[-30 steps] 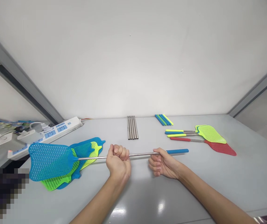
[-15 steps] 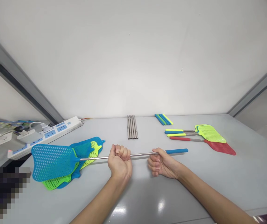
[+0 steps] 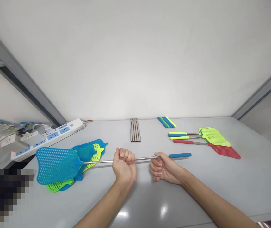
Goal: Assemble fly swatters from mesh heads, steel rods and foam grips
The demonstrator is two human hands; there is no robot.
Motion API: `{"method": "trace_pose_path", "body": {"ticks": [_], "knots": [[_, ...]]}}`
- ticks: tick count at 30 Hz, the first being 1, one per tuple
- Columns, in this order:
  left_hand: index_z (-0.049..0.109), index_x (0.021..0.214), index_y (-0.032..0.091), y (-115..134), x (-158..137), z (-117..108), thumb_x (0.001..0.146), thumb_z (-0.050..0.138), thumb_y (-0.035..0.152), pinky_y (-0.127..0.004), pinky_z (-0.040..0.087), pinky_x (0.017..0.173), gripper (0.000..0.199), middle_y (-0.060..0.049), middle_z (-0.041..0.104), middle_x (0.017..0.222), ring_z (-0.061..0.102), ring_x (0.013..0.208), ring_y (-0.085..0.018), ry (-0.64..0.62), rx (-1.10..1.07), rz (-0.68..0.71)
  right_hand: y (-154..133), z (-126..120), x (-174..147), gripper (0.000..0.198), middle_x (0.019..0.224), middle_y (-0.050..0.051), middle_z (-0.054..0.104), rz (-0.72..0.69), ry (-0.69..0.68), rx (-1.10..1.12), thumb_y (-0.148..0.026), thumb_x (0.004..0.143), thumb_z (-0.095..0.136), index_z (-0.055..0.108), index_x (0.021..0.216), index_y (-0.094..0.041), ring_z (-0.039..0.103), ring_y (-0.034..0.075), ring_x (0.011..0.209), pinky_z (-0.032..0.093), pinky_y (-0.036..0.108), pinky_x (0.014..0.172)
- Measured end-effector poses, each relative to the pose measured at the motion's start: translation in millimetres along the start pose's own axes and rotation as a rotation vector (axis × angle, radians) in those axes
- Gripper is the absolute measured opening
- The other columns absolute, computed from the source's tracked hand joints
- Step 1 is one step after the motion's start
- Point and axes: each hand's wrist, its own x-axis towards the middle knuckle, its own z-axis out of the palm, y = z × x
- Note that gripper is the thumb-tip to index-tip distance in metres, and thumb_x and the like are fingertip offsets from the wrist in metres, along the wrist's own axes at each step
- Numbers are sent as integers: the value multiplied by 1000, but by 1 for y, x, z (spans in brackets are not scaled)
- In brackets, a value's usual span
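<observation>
A blue fly swatter with a thin steel rod and a blue grip lies crosswise in front of me, its mesh head to the left. My left hand is wrapped round the middle of the rod. My right hand pinches the rod just left of the blue grip, thumb on top and fingers curled. Under the swatter's head, partly hidden, are loose mesh heads: a yellow one, a green one and blue ones.
Several steel rods lie side by side at the back, near several coloured grips. On the right, assembled swatters in yellow, blue and red overlap. A white power strip with plugs and cables runs along the left edge.
My left hand and the swatter's head have shifted slightly to the right. My right hand and the blue grip have stayed nearly in place.
</observation>
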Motion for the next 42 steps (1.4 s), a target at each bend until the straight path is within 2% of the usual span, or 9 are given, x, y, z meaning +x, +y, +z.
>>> {"method": "trace_pose_path", "body": {"ticks": [16, 22, 27, 32, 36, 40, 42], "knots": [[28, 48, 17, -4, -2, 0, 81, 38, 24, -22, 15, 33, 35, 7, 17, 40, 15, 32, -5, 17, -29, -16, 2, -2, 2, 36, 47, -4, 29, -25, -34, -1, -37, 79, 32, 31, 49, -18, 28, 9, 44, 33, 27, 52], [30, 50, 17, -8, -2, -1, 81, 36, 20, -21, 19, 35, 32, 7, 19, 42, 18, 33, -5, 37, -78, -110, -10, -7, -3, 39, 49, -3, 32, -71, -11, -134, -39, 79, 31, 37, 48, -17, 33, 10, 46, 36, 31, 59], [35, 51, 15, -12, -2, -1, 81, 35, 18, -20, 26, 39, 30, 6, 23, 44, 24, 37, -5, -54, -88, -207, -22, -10, -9, 39, 50, -1, 34, -156, 80, -259, -41, 78, 33, 44, 51, -15, 36, 11, 49, 36, 31, 59], [42, 56, 14, -9, 0, 1, 80, 36, 18, -20, 33, 45, 26, 4, 29, 49, 31, 43, -6, -164, -45, -220, -22, -10, -6, 36, 51, -1, 34, -252, 157, -186, -38, 77, 37, 45, 51, -15, 36, 11, 48, 36, 30, 54], [46, 60, 13, -5, 1, 5, 80, 37, 16, -22, 38, 53, 22, 2, 36, 56, 38, 51, -8, -197, -2, -209, -22, -8, -3, 36, 50, -1, 36, -328, 182, -162, -36, 78, 36, 45, 50, -16, 36, 11, 47, 35, 29, 52], [47, 63, 13, -6, 2, 5, 80, 36, 16, -23, 40, 56, 21, 1, 38, 58, 41, 54, -9, -217, 20, -234, -21, -8, -4, 37, 49, -2, 35, -417, 229, -280, -38, 78, 40, 45, 49, -15, 36, 10, 47, 32, 27, 51], [46, 62, 13, -8, 2, 3, 81, 35, 15, -23, 39, 55, 22, 1, 39, 58, 40, 52, -8, -207, 11, -259, -21, -8, -4, 36, 48, -2, 35, -410, 242, -382, -36, 77, 44, 45, 48, -15, 37, 10, 47, 30, 26, 50]]}}
